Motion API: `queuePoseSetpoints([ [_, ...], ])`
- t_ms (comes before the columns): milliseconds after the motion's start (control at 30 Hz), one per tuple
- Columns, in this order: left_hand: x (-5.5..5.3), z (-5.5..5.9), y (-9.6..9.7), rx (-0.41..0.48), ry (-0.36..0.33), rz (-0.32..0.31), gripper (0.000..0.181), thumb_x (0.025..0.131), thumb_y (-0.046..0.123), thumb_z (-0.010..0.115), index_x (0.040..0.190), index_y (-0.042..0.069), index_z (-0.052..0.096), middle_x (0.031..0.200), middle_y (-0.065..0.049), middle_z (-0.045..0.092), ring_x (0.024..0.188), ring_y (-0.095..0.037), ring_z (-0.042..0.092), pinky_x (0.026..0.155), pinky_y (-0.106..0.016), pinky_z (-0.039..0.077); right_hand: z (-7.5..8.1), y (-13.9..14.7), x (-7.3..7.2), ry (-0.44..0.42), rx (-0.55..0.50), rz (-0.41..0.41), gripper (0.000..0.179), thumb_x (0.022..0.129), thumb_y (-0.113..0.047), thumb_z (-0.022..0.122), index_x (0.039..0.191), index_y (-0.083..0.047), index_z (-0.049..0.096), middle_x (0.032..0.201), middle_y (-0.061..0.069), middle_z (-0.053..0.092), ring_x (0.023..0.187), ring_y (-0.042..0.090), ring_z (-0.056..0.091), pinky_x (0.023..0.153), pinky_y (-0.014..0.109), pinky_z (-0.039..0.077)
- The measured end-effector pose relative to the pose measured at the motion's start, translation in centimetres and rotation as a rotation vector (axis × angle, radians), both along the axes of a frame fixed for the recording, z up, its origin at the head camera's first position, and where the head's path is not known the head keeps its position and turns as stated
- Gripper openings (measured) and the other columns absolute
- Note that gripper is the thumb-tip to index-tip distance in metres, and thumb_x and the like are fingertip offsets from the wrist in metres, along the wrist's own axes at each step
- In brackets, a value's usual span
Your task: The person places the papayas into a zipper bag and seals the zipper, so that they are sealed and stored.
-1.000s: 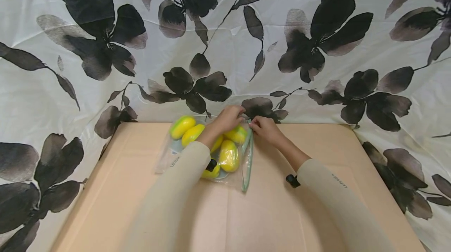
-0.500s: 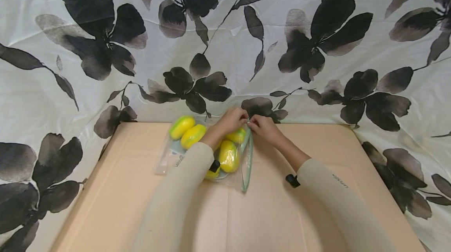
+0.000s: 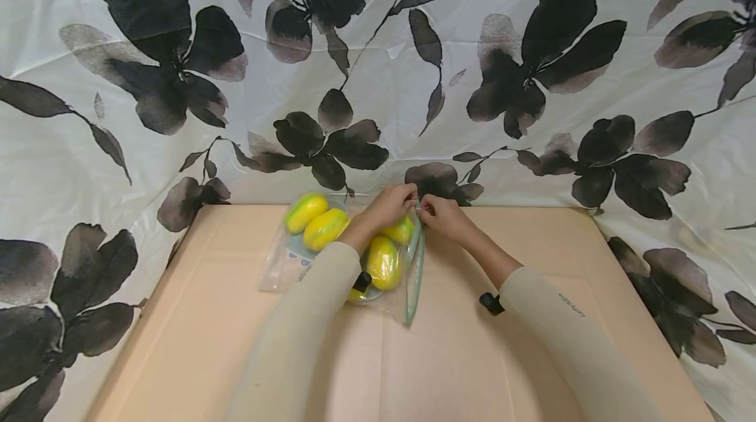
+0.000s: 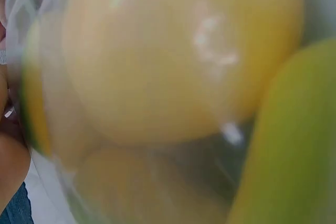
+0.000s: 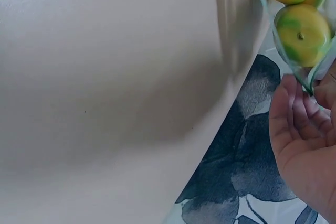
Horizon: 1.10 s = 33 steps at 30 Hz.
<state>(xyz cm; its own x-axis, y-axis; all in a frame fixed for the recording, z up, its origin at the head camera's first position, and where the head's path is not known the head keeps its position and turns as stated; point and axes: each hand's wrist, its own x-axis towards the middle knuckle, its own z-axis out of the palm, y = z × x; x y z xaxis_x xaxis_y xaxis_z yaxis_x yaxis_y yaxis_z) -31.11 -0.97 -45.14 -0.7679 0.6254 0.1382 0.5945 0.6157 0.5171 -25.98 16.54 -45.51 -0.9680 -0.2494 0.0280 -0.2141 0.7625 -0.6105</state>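
Note:
A clear zip bag (image 3: 275,271) with a green-edged mouth lies at the table's far edge, its mouth facing right and parted. Inside are several yellow-green mangoes (image 3: 384,263), large and blurred through the plastic in the left wrist view. At the mouth's far corner, my left hand (image 3: 386,209) pinches the bag from the left, its forearm crossing over the fruit. My right hand (image 3: 447,217) meets it from the right, thumb and fingers pinching the same corner. From the right wrist, the green rims converge to a point at the right hand's fingertips (image 5: 290,85).
The bag rests on a light tan table (image 3: 449,356). Behind and beside it hangs a white cloth (image 3: 413,94) printed with dark flowers. Small black wrist cameras sit on both sleeves.
My left hand has shifted slightly right and nearer, its fingertips closing in on the right hand's at the bag's corner. The right hand and the bag stay nearly still.

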Motion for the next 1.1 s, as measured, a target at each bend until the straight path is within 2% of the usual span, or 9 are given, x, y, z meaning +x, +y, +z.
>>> queuePoseSetpoints([
  [167, 0.1, 0.0, 0.2, 0.028, 0.005, 0.004, 0.007, 0.106, 0.011, 0.056, 0.100, 0.009, 0.059, 0.092, -0.006, 0.062, 0.086, -0.021, 0.056, 0.079, -0.029, 0.046, 0.2, 0.4, 0.4, -0.079, -0.022, 0.031, 0.015, 0.105, -0.019, 0.058, 0.100, -0.005, 0.061, 0.081, 0.018, 0.073, 0.062, 0.016, 0.062, 0.059, 0.027, 0.050],
  [267, 0.0, 0.0, 0.2, 0.017, 0.005, 0.010, 0.005, 0.106, 0.012, 0.056, 0.101, 0.011, 0.058, 0.093, -0.006, 0.062, 0.086, -0.021, 0.056, 0.079, -0.030, 0.045, 0.1, 0.7, 0.5, -0.095, -0.021, 0.054, 0.016, 0.105, -0.020, 0.058, 0.101, -0.005, 0.061, 0.077, 0.013, 0.073, 0.063, 0.019, 0.064, 0.059, 0.027, 0.050],
  [367, 0.0, -0.1, 0.2, 0.002, 0.008, 0.009, 0.005, 0.107, 0.013, 0.055, 0.103, 0.012, 0.058, 0.093, -0.006, 0.062, 0.086, -0.021, 0.056, 0.079, -0.029, 0.045, -0.2, 1.0, 0.6, -0.122, -0.040, 0.077, 0.015, 0.105, -0.019, 0.059, 0.102, -0.005, 0.061, 0.074, 0.007, 0.072, 0.067, 0.027, 0.070, 0.061, 0.027, 0.052],
  [500, 0.0, -0.3, 0.3, -0.018, 0.020, 0.011, 0.005, 0.107, 0.013, 0.055, 0.103, 0.011, 0.058, 0.094, -0.005, 0.062, 0.086, -0.020, 0.055, 0.078, -0.028, 0.044, -0.8, 1.4, 0.8, -0.157, -0.085, 0.112, 0.015, 0.104, -0.017, 0.059, 0.102, -0.003, 0.061, 0.073, 0.006, 0.072, 0.074, 0.036, 0.075, 0.062, 0.027, 0.056],
  [667, 0.2, -0.2, 0.4, -0.029, 0.018, 0.016, 0.006, 0.108, 0.016, 0.053, 0.106, 0.012, 0.058, 0.095, -0.004, 0.062, 0.086, -0.020, 0.055, 0.077, -0.029, 0.045, -1.3, 1.6, 1.3, -0.154, -0.112, 0.116, 0.014, 0.104, -0.017, 0.061, 0.097, -0.004, 0.062, 0.071, 0.007, 0.073, 0.072, 0.034, 0.075, 0.061, 0.026, 0.055],
  [867, 0.3, 0.1, 0.3, -0.011, 0.012, 0.027, 0.006, 0.108, 0.015, 0.053, 0.107, 0.012, 0.058, 0.096, -0.004, 0.060, 0.088, -0.020, 0.055, 0.080, -0.030, 0.045, -1.4, 1.5, 2.1, -0.175, -0.118, 0.104, 0.014, 0.104, -0.019, 0.060, 0.099, -0.006, 0.062, 0.072, 0.005, 0.075, 0.072, 0.029, 0.076, 0.065, 0.026, 0.056],
  [1100, 0.1, 0.2, 0.1, 0.007, -0.005, 0.047, 0.006, 0.107, 0.017, 0.053, 0.107, 0.012, 0.057, 0.096, -0.005, 0.059, 0.091, -0.021, 0.054, 0.082, -0.032, 0.045, -1.6, 1.3, 3.2, -0.204, -0.160, 0.125, 0.014, 0.104, -0.017, 0.061, 0.099, -0.004, 0.062, 0.075, 0.008, 0.075, 0.074, 0.035, 0.076, 0.066, 0.031, 0.060],
])
